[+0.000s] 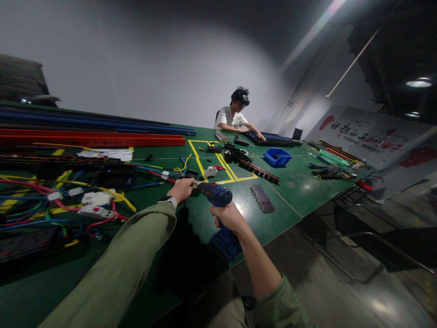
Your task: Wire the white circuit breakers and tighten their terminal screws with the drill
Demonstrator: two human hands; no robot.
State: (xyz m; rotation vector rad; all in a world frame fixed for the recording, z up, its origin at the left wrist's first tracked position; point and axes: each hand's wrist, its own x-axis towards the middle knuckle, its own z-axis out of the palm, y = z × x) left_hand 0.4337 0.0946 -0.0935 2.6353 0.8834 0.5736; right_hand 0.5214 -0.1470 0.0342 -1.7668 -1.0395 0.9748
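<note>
My right hand point(228, 216) is wrapped round the handle of a blue cordless drill point(218, 193), which points left and away across the green table. My left hand point(183, 190), wearing a watch, is closed right at the drill's tip. Its fingers press together there, and what they pinch is hidden. Just beyond, a black part point(192, 174) lies on the table. A white circuit breaker point(210, 171) with a red wire sits past the drill. Left of my hand, coloured wires run from white connectors point(165, 175) towards a wired bundle.
Wired breakers point(97, 204) crowd the left, with red rails point(92, 138) behind. A blue bin point(277, 157), a black terminal strip point(260, 171) and a blurred-out flat object point(262, 198) lie to the right. Across the table, another person point(232, 117) handles dark rails point(273, 139). Chairs stand right.
</note>
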